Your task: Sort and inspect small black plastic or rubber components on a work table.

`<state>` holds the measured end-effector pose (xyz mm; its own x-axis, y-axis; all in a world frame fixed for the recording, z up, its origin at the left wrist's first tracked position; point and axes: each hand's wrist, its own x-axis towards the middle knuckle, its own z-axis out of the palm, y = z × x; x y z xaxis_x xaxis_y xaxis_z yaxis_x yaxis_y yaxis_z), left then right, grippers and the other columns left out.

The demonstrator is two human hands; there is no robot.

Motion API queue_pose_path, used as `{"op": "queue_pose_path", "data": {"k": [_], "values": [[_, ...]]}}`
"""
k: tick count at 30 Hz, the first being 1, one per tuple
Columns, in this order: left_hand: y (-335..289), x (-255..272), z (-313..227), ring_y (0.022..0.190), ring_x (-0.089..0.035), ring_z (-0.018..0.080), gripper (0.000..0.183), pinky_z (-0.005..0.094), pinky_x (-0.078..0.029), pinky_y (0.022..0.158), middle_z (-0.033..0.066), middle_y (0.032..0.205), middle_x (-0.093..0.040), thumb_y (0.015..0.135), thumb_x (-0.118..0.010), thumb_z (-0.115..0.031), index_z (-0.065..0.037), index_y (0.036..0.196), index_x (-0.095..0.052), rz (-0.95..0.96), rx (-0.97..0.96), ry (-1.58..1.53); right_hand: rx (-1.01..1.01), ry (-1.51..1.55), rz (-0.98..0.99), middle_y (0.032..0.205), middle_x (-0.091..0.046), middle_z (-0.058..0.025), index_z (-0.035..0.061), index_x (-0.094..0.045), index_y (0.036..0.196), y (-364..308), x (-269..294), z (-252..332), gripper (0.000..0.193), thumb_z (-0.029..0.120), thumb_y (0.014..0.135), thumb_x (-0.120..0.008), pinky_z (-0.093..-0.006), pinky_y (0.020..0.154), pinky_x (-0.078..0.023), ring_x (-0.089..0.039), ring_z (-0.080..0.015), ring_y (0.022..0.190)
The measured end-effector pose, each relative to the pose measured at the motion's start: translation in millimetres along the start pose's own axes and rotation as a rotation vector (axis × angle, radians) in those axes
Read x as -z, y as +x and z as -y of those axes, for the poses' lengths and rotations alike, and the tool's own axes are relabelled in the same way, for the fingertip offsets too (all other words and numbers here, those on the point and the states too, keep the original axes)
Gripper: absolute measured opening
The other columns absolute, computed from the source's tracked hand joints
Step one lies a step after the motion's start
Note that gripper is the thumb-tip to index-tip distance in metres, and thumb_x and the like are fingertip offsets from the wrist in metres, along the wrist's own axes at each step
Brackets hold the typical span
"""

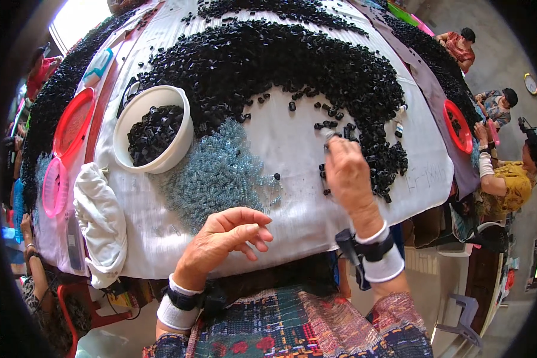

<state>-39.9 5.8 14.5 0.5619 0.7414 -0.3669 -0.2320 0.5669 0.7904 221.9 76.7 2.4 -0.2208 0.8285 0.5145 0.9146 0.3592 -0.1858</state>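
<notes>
My right hand (349,173) reaches over the table with its fingers pinched together. A small pale grey piece (328,135) shows at its fingertips, too blurred to name, among loose black plastic caps (332,111). Above the near edge of the table hovers my left hand (227,235), fingers loosely curled and apart, holding nothing. Just beyond it lies a heap of small clear-blue plastic pieces (221,176). A large mound of black cylindrical caps (268,56) arcs across the far side and down to the right of my right hand.
A white bowl (187,128) of black caps stands left of the blue heap. A folded white cloth (99,221) lies at the left edge. Red baskets (89,101) (467,143) and a pink basket (46,194) stand on neighbouring tables. Other people sit at both sides.
</notes>
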Motion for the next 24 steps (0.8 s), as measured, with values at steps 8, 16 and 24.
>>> {"op": "queue_pose_path", "data": {"k": [8, 16, 24], "values": [[6, -7, 1, 0.080, -0.064, 0.0133, 0.027, 0.0243, -0.055, 0.064, 0.0098, 0.094, -0.065, 0.092, -0.056, -0.016, 0.002, 0.112, -0.057, -0.003, 0.006, 0.002, 0.005, -0.064, 0.164, 0.083, -0.061, -0.0108, 0.0062, -0.057, 0.095, 14, -11, -27, 0.019, 0.005, 0.077, -0.059, -0.0378, 0.071, -0.049, -0.058, -0.0281, 0.082], [10, -11, 8, 0.081, -0.063, 0.0134, 0.024, 0.0244, -0.054, 0.066, 0.0100, 0.096, -0.064, 0.092, -0.056, -0.018, -0.001, 0.109, -0.056, -0.093, -0.043, -0.052, 0.157, 0.231, 0.080, 0.083, -0.058, -0.0101, 0.0030, -0.055, 0.095, 2, 12, 26, 0.030, 0.000, 0.067, -0.066, -0.0386, 0.072, -0.043, -0.055, -0.0284, 0.082], [25, -21, 19, 0.079, -0.063, 0.0133, 0.022, 0.0249, -0.053, 0.065, 0.0061, 0.090, -0.065, 0.089, -0.062, -0.020, -0.002, 0.101, -0.059, -0.183, -0.285, -0.107, 0.395, 0.398, -0.082, 0.087, -0.058, -0.0088, 0.0036, -0.060, 0.096, -22, 26, 81, 0.027, 0.011, 0.070, -0.063, -0.0377, 0.070, -0.043, -0.055, -0.0255, 0.080]]}}
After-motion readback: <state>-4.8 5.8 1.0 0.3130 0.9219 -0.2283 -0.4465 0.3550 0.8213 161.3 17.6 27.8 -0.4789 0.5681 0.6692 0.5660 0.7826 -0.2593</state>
